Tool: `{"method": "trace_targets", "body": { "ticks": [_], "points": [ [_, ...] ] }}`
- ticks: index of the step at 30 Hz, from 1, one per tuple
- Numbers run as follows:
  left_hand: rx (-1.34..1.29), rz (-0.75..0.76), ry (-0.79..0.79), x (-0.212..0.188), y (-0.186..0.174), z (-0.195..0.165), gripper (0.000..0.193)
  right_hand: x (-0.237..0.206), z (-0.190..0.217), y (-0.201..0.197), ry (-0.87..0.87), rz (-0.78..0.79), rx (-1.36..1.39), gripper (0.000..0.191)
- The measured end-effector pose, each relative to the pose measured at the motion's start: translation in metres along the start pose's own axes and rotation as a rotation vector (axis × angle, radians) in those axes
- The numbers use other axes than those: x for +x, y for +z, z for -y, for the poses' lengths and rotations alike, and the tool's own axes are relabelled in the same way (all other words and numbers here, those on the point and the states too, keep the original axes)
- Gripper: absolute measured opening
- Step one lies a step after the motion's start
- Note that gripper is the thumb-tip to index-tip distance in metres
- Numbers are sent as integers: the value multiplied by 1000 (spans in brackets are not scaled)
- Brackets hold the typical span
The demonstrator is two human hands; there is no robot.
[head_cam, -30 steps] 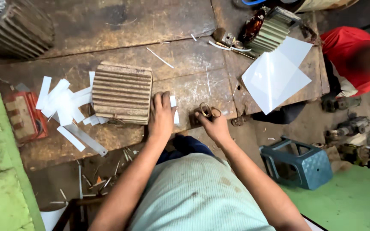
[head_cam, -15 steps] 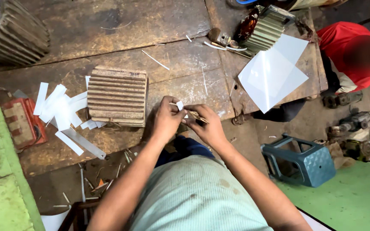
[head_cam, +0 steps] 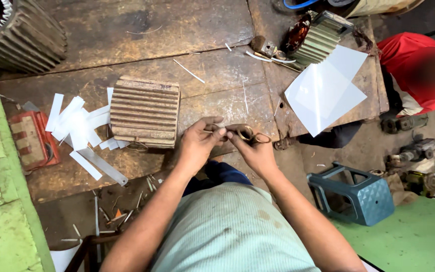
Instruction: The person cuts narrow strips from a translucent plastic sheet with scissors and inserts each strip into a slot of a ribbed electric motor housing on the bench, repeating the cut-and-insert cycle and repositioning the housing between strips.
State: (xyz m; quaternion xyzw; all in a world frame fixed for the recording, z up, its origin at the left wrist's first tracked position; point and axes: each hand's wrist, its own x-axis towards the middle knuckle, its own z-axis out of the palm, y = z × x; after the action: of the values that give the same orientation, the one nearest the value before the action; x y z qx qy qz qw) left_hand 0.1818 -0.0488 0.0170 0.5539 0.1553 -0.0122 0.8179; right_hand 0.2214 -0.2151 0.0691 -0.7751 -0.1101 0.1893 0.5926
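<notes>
In the head view, a worn wooden bench [head_cam: 127, 30] is seen from above; at its near edge the left hand [head_cam: 197, 143] and the right hand [head_cam: 255, 151] are brought together, fingertips touching. A pair of scissors [head_cam: 250, 134] with brass-coloured loops is held in the right hand, the grip closed about the handles; the blades are hidden behind the fingers. The left hand's grip is pinched shut at the scissors' tip; whether a scrap is held there cannot be told.

Just beside the left hand, a ribbed metal block [head_cam: 146, 111] is laid flat on the bench; to its left, white paper strips [head_cam: 74, 123] are scattered, some touching the block, and a long metal strip [head_cam: 104, 166] is laid below them. A red device [head_cam: 31, 138] is set at the bench's left edge. Large white sheets [head_cam: 325, 90] are spread well to the right, overhanging the edge; behind them a finned stator with copper windings [head_cam: 315, 35] is placed. A teal plastic stool [head_cam: 356, 194] is seen on the floor; a person in red [head_cam: 409, 70] is seated beyond the bench.
</notes>
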Motion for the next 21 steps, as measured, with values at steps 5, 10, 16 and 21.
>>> {"method": "trace_targets", "body": {
  "ticks": [5, 10, 16, 21],
  "points": [
    [46, 1, 9, -3, 0, -13, 17, 1, 5, 1, 1, -59, -21, 17],
    [351, -39, 107, -13, 8, -37, 21, 4, 7, -1, 17, -122, -62, 14],
    [840, -78, 483, 8, 14, -41, 14, 4, -3, 0, 235, -141, 71, 16],
    [1878, -85, 697, 53, 34, -11, 12, 25, -25, 0, 286, -243, 65, 24]
  ]
}}
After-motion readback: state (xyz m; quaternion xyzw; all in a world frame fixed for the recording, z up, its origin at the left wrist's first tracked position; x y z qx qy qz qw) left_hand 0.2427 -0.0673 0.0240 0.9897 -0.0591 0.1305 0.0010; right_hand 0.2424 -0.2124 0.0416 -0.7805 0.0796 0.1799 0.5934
